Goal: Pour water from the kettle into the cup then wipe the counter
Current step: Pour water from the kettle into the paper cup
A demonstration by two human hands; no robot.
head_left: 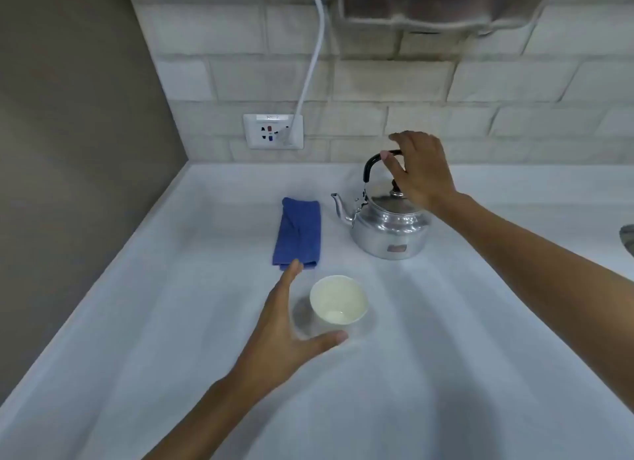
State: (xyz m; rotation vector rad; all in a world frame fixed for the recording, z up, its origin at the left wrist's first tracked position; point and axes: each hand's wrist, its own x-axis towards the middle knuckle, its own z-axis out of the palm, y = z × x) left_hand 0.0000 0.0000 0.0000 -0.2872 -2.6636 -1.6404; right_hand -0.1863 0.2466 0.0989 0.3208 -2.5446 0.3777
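A shiny metal kettle [387,226] with a black handle stands on the white counter [446,356], spout pointing left. My right hand [417,169] is over the handle's top, fingers curled loosely around it; a firm grip is not clear. A small white cup [339,300] stands in front of the kettle, upright. My left hand [284,329] is open just left of the cup, thumb reaching under its near side, apart from it. A folded blue cloth [299,233] lies left of the kettle.
A wall socket [273,131] with a white cable plugged in sits on the tiled back wall. A brown wall closes the left side. A grey object [627,238] shows at the right edge.
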